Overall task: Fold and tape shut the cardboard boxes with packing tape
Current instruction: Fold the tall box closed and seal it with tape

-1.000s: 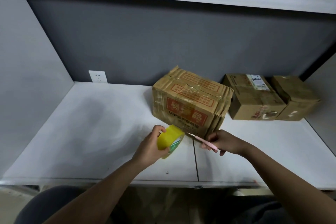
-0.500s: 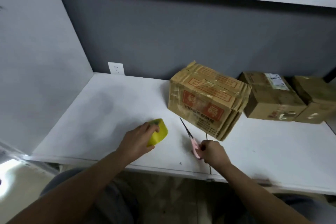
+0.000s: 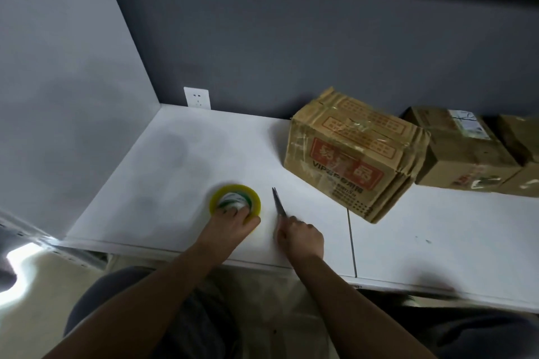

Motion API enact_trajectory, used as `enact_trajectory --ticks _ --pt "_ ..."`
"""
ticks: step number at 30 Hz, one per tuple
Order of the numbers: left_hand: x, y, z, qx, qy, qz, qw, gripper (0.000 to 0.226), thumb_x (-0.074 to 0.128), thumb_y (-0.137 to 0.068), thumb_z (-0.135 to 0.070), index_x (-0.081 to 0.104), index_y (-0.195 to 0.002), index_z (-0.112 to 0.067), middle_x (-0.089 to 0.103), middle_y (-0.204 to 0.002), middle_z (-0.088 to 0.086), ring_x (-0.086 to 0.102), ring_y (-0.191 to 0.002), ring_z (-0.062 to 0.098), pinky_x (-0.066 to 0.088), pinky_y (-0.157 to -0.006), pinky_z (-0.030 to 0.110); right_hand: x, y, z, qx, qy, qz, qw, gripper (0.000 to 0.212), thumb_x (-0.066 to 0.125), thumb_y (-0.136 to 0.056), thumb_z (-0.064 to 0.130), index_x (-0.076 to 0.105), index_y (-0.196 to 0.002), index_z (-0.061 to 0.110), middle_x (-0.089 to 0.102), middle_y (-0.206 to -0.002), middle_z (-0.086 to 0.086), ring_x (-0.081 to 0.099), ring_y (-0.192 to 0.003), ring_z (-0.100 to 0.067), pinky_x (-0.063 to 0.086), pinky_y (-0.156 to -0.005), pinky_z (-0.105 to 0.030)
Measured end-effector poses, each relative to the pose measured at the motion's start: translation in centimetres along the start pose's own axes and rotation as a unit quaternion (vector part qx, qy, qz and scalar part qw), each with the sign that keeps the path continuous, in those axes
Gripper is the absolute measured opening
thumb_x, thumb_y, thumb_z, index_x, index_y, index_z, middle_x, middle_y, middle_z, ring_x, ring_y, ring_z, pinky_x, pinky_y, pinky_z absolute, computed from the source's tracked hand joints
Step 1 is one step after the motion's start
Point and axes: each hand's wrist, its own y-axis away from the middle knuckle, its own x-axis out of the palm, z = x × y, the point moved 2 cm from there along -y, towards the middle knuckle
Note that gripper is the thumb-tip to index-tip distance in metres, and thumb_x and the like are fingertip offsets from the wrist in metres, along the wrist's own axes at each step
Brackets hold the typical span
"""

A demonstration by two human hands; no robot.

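Observation:
A yellow roll of packing tape point(image 3: 235, 199) lies flat on the white table point(image 3: 163, 183). My left hand point(image 3: 230, 226) holds it, fingers in its core and thumb on its outer rim. Just to the right, scissors point(image 3: 278, 203) lie on the table with blades pointing away; my right hand point(image 3: 302, 237) grips their handle, which is hidden under the fingers. A taped cardboard box with red print point(image 3: 350, 151) stands behind the scissors, to the right.
Two more brown cardboard boxes point(image 3: 463, 151) point(image 3: 522, 160) stand at the right against the dark back wall. A white wall socket point(image 3: 197, 97) is at the back left. A grey side panel closes the left. The table's front edge runs just below my hands.
Both hands came down to the table. The tape roll went from tilted in my left hand to lying flat. The scissors now rest on the surface. My view shifted left.

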Motion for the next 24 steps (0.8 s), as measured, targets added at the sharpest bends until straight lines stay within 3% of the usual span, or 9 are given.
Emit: enact_trajectory --ticks 2,5,8,10,13,16,18,20,24 --pt "0.1 0.5 -0.1 0.012 0.005 -0.019 1.000 0.077 0.083 -0.029 0.000 0.048 -0.095 -0.018 0.057 -0.084 0.010 0.057 -0.058 0.029 0.046 -0.047 0.034 0.0 0.1 0.1 -0.021 0.015 -0.033 0.999 0.032 0.043 -0.099 0.035 0.066 -0.089 0.014 0.072 -0.080 -0.004 0.069 -0.071 -0.026 0.054 -0.064 -0.030" --pt "0.0 1.0 -0.3 0.006 0.017 -0.034 0.999 0.063 0.085 -0.035 -0.004 0.060 -0.090 -0.020 0.059 -0.082 0.008 0.058 -0.057 0.028 0.047 -0.048 0.033 0.0 0.9 0.0 -0.085 0.080 -0.063 0.991 0.021 0.082 -0.067 0.023 0.064 -0.065 0.014 0.059 -0.049 -0.002 0.056 -0.037 -0.022 0.046 -0.037 -0.024" --pt "-0.1 1.4 -0.8 -0.019 0.053 -0.046 0.997 0.049 0.086 -0.047 -0.027 0.067 -0.092 -0.021 0.064 -0.089 0.007 0.065 -0.065 0.025 0.053 -0.057 0.033 -0.3 1.3 -0.6 -0.138 0.093 -0.082 0.983 0.026 0.085 -0.060 0.025 0.062 -0.066 0.016 0.055 -0.049 0.001 0.051 -0.033 -0.019 0.040 -0.033 -0.022" --pt "-1.2 1.3 -1.0 -0.058 0.090 -0.093 0.990 0.038 0.070 -0.067 -0.038 0.063 -0.097 -0.015 0.062 -0.093 0.008 0.066 -0.075 0.026 0.053 -0.065 0.036 -2.0 1.0 -1.4 -0.176 0.069 -0.130 0.973 0.022 0.079 -0.067 0.028 0.060 -0.068 0.018 0.055 -0.053 0.002 0.053 -0.038 -0.019 0.038 -0.034 -0.023" --pt "-5.0 -2.1 -1.4 -0.093 0.136 -0.205 0.965 0.026 0.064 -0.079 -0.034 0.062 -0.096 -0.014 0.063 -0.091 0.006 0.064 -0.080 0.024 0.052 -0.070 0.033 -7.6 -1.0 -3.3 -0.225 0.044 -0.247 0.941 0.012 0.055 -0.081 0.028 0.057 -0.078 0.016 0.058 -0.071 -0.003 0.057 -0.064 -0.025 0.042 -0.046 -0.030" --pt "-9.7 -9.0 -2.4 -0.064 0.177 -0.251 0.949 0.037 0.067 -0.082 -0.033 0.061 -0.113 -0.013 0.064 -0.111 0.005 0.062 -0.100 0.024 0.048 -0.087 0.035 -14.0 -4.9 -6.0 -0.158 0.123 -0.313 0.928 0.029 0.057 -0.083 0.032 0.059 -0.105 0.012 0.060 -0.101 -0.010 0.056 -0.087 -0.030 0.044 -0.069 -0.038" --pt "-12.1 -13.7 -3.3 -0.050 0.181 -0.223 0.957 0.048 0.057 -0.088 -0.036 0.052 -0.131 -0.014 0.054 -0.131 0.004 0.051 -0.120 0.024 0.036 -0.104 0.038 -17.0 -7.5 -7.4 -0.104 0.139 -0.260 0.950 0.048 0.057 -0.088 0.036 0.053 -0.128 0.011 0.056 -0.128 -0.012 0.051 -0.117 -0.032 0.042 -0.091 -0.043" --pt "-13.1 -17.6 -4.3 -0.048 0.163 -0.176 0.970 0.058 0.050 -0.093 -0.039 0.035 -0.145 -0.017 0.037 -0.149 0.002 0.033 -0.137 0.022 0.018 -0.116 0.038 -18.2 -9.6 -8.7 -0.092 0.128 -0.131 0.979 0.059 0.044 -0.097 0.045 0.035 -0.146 0.015 0.036 -0.152 -0.009 0.027 -0.142 -0.027 0.026 -0.110 -0.044" --pt "-11.7 -21.3 -4.2 -0.039 0.124 -0.111 0.985 0.062 0.038 -0.098 -0.044 0.015 -0.152 -0.027 0.013 -0.160 -0.005 0.009 -0.147 0.016 0.001 -0.119 0.035 -17.3 -11.3 -10.1 -0.124 0.134 -0.022 0.983 0.063 0.027 -0.100 0.052 0.013 -0.154 0.023 0.012 -0.162 0.000 0.005 -0.149 -0.020 0.012 -0.118 -0.039"
